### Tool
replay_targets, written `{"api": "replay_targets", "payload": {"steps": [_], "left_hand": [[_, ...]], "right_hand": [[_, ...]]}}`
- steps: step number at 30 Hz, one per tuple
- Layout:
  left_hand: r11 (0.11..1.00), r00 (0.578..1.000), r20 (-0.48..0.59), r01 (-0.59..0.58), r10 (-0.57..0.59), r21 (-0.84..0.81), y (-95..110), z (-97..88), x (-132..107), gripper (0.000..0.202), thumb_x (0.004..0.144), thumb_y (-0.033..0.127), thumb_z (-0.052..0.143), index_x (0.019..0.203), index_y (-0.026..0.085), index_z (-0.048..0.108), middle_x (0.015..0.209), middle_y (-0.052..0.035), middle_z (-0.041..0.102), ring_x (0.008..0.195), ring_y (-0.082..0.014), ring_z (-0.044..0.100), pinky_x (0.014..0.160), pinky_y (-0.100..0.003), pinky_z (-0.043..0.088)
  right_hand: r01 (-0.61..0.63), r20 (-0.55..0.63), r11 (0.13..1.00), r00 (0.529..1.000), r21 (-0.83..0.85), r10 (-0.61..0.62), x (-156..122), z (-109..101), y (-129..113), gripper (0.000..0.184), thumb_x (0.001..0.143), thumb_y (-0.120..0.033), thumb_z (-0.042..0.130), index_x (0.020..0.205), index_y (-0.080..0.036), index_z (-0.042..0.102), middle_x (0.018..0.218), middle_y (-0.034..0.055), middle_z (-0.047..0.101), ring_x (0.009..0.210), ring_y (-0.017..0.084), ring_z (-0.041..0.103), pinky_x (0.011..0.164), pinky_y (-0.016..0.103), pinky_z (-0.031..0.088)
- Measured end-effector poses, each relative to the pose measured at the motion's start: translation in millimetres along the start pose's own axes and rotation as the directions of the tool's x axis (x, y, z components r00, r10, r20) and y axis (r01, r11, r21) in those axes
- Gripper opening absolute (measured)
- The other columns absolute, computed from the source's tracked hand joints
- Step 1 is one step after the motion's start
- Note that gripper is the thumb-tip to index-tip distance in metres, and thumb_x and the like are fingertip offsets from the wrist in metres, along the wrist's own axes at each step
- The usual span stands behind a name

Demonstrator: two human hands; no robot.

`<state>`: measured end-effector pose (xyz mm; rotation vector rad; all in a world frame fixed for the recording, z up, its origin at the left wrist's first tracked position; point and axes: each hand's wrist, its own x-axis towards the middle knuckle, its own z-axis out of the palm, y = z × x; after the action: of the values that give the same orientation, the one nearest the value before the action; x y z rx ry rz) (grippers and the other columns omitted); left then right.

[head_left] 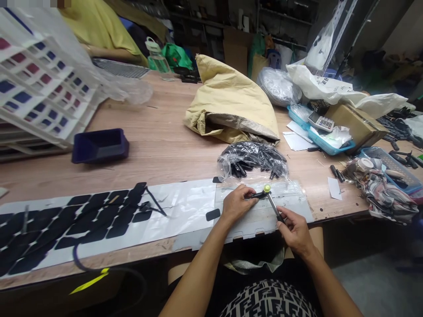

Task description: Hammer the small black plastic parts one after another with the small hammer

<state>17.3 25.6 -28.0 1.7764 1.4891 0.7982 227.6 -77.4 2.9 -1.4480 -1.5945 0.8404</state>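
At the table's near edge, my right hand (295,230) is closed around the dark grip of a small hammer (273,205) with a metal shaft and a yellow-green head. Opposite it, my left hand (237,203) pinches a slim black part (258,195) low over a pale, worn board (238,226). The hammer's head is right at the far end of that part; whether they touch I cannot tell. Just beyond my hands lies a clear plastic bag (253,158) of black pieces.
A beige sack (234,99) lies behind the bag. To the left are black patches on a white sheet (188,204), a dark blue bin (100,146) and a white crate (49,83). Blue baskets (333,147) and a cardboard box (358,121) stand right. A person in yellow (102,28) sits across.
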Motion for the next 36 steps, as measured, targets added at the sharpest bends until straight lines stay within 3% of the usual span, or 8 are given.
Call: {"api": "replay_targets", "payload": {"steps": [12,16,19,21,25,30,32,36], "left_hand": [[0.995,0.993,0.069,-0.093,0.094,-0.021,1,-6.2,-6,0.017,0.085,0.035,0.060,0.094,0.023,0.068,0.088,0.0010,0.061,0.082,-0.0165,0.061,0.075,-0.028,0.042],[0.979,0.954,0.245,-0.142,0.174,-0.146,20,-24.3,-40,0.020,0.089,0.037,0.055,0.097,0.022,0.066,0.089,-0.0007,0.060,0.081,-0.0162,0.058,0.074,-0.027,0.042],[0.977,0.847,0.497,-0.111,0.187,-0.180,36,-31.7,-80,0.019,0.092,0.036,0.053,0.096,0.024,0.067,0.087,0.0005,0.064,0.079,-0.0151,0.058,0.072,-0.026,0.041],[0.988,0.795,0.591,-0.067,0.139,-0.142,39,-25.7,-104,0.016,0.091,0.034,0.054,0.093,0.024,0.067,0.087,0.0014,0.066,0.081,-0.0150,0.059,0.072,-0.025,0.040],[0.997,0.803,0.591,0.068,-0.070,0.026,20,8.6,-131,0.016,0.090,0.032,0.053,0.091,0.024,0.067,0.090,0.0004,0.069,0.085,-0.0173,0.062,0.073,-0.026,0.040],[0.952,0.807,0.523,0.153,-0.276,0.266,-2,36.4,-137,0.029,0.090,0.031,0.050,0.111,0.022,0.067,0.094,-0.0057,0.072,0.091,-0.0239,0.066,0.075,-0.031,0.041],[0.969,0.785,0.573,0.138,-0.233,0.206,6,29.7,-133,0.031,0.087,0.033,0.055,0.114,0.023,0.067,0.088,-0.0040,0.071,0.085,-0.0222,0.065,0.073,-0.029,0.041],[0.987,0.724,0.689,0.125,-0.019,-0.104,43,-0.1,-106,0.031,0.085,0.040,0.059,0.107,0.022,0.070,0.075,0.0009,0.067,0.068,-0.0153,0.059,0.061,-0.024,0.038]], "right_hand": [[-0.043,-0.134,0.938,0.987,0.344,0.094,30,-7,28,0.039,0.083,-0.026,0.061,0.120,-0.016,0.065,0.081,0.0009,0.064,0.044,0.008,0.056,0.044,0.023,0.047],[-0.050,-0.111,0.937,0.989,0.346,0.094,27,-7,28,0.039,0.083,-0.025,0.061,0.121,-0.017,0.065,0.080,0.0006,0.065,0.044,0.009,0.056,0.044,0.023,0.047],[-0.044,-0.105,0.933,0.991,0.358,0.087,26,-6,28,0.039,0.082,-0.025,0.061,0.121,-0.017,0.064,0.080,0.0003,0.064,0.044,0.008,0.055,0.043,0.022,0.046],[-0.042,-0.108,0.936,0.991,0.350,0.084,27,-5,27,0.039,0.083,-0.025,0.062,0.121,-0.017,0.064,0.080,0.0002,0.063,0.044,0.007,0.055,0.043,0.022,0.046],[-0.044,-0.098,0.945,0.992,0.324,0.080,28,-5,27,0.039,0.083,-0.025,0.062,0.121,-0.017,0.065,0.081,0.0004,0.063,0.045,0.007,0.055,0.042,0.022,0.045],[-0.048,-0.079,0.939,0.994,0.339,0.079,26,-5,28,0.040,0.083,-0.024,0.062,0.122,-0.017,0.064,0.080,0.0005,0.063,0.045,0.007,0.054,0.042,0.021,0.044],[-0.040,-0.087,0.935,0.993,0.351,0.076,26,-4,28,0.039,0.083,-0.024,0.062,0.121,-0.017,0.064,0.080,0.0005,0.064,0.044,0.007,0.054,0.042,0.021,0.043],[-0.005,-0.162,0.926,0.984,0.377,0.071,24,-3,26,0.038,0.083,-0.023,0.061,0.121,-0.018,0.065,0.080,0.0003,0.064,0.045,0.007,0.054,0.043,0.021,0.044]]}}
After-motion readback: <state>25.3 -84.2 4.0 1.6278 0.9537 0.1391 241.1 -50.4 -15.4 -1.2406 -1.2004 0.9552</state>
